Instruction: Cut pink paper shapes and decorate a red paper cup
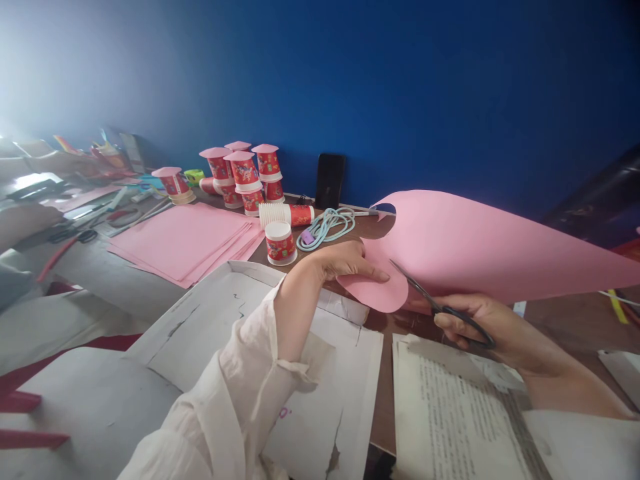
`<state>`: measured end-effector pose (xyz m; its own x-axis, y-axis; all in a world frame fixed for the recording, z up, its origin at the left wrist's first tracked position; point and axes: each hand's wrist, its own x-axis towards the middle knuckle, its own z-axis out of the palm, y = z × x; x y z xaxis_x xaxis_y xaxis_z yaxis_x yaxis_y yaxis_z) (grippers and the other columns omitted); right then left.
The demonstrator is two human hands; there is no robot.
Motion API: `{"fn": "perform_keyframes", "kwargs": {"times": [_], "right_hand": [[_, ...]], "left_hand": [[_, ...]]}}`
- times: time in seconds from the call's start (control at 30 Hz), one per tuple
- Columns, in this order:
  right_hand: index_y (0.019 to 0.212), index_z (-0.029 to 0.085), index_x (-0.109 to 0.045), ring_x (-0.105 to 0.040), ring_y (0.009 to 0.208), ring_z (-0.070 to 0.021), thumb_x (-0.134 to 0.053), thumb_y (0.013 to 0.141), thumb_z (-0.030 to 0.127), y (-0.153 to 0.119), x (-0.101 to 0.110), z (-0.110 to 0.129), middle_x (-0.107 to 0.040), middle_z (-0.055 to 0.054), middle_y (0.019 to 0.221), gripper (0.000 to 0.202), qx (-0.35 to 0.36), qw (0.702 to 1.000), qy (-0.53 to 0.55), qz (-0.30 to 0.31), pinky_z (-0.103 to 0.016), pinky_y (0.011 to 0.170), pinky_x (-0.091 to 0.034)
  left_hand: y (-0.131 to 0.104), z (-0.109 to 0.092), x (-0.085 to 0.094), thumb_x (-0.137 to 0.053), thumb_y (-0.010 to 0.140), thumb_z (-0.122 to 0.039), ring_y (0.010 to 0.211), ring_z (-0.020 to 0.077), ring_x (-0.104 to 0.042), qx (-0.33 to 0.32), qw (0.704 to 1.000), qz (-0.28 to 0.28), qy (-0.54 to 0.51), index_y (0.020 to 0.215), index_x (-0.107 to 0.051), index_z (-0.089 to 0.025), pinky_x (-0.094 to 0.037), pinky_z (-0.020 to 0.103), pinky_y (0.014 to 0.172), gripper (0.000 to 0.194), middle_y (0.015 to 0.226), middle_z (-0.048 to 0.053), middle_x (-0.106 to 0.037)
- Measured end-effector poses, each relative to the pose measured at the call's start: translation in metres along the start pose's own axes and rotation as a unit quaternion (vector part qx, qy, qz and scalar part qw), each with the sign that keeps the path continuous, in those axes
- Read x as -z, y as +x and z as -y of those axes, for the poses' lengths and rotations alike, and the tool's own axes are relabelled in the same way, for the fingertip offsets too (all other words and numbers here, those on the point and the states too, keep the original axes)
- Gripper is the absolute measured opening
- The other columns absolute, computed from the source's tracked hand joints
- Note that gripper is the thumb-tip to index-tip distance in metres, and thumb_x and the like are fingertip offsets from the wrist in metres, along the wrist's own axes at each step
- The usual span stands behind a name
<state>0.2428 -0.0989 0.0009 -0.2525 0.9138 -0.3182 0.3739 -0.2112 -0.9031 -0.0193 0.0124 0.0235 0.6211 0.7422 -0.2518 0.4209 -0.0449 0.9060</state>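
Note:
In the middle of the head view, my left hand [350, 261] is closed on a rounded part of a large pink paper sheet [450, 243], thumb on top. The fingers beneath are hidden. My right hand [475, 323] grips black-handled scissors [420, 290], with the blades at the paper beside the rounded part. A curved cut edge runs round that part, and the rest of the sheet spreads out to the right, raised and bent. A printed booklet [450, 413] lies under my right wrist, and a worn white box lid [345, 373] lies under my left forearm.
Red paper cups [245, 175] with pink tops are stacked by the blue wall. A lone cup [281, 243], a coiled cable [330, 227] and a dark phone [330, 180] stand or lie nearby. Pink sheets [175, 240] are piled left. Another person's arm [25, 223] shows at far left.

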Motion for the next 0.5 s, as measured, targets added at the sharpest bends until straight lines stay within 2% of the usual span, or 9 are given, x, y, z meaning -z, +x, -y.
{"fn": "perform_keyframes", "kwargs": {"times": [0.07, 0.17, 0.5], "right_hand": [[0.119, 0.020, -0.069, -0.035, 0.054, -0.0100, -0.068, 0.080, 0.053, -0.0018, -0.0004, 0.0026, -0.039, 0.005, 0.057, 0.051, -0.009, 1.000, 0.002, 0.028, -0.024, 0.050, -0.030], [0.119, 0.019, -0.069, -0.035, 0.055, -0.0107, -0.067, 0.082, 0.051, -0.0040, -0.0015, 0.0067, -0.036, 0.005, 0.057, 0.049, -0.005, 1.000, 0.002, 0.028, -0.025, 0.050, -0.029], [0.118, 0.019, -0.070, -0.037, 0.057, -0.0101, -0.069, 0.079, 0.054, -0.0051, -0.0031, 0.0104, -0.044, 0.002, 0.060, 0.052, -0.016, 1.000, -0.002, 0.012, -0.023, 0.050, -0.031]], "left_hand": [[-0.0004, 0.0004, 0.0005, -0.083, 0.056, -0.048, 0.075, 0.0220, -0.065, -0.003, 1.000, -0.004, 0.015, 0.093, -0.070, -0.017, -0.052, 0.032, 0.064, 0.050, 0.079, 0.006, -0.070], [-0.0020, 0.0002, 0.0003, -0.082, 0.057, -0.050, 0.074, 0.0217, -0.065, -0.003, 1.000, -0.011, 0.028, 0.091, -0.070, -0.017, -0.051, 0.031, 0.063, 0.050, 0.077, 0.005, -0.069], [-0.0055, -0.0041, 0.0001, -0.081, 0.058, -0.047, 0.071, 0.0205, -0.063, -0.003, 0.998, -0.021, 0.056, 0.086, -0.069, -0.018, -0.050, 0.030, 0.062, 0.043, 0.073, 0.004, -0.067]]}}
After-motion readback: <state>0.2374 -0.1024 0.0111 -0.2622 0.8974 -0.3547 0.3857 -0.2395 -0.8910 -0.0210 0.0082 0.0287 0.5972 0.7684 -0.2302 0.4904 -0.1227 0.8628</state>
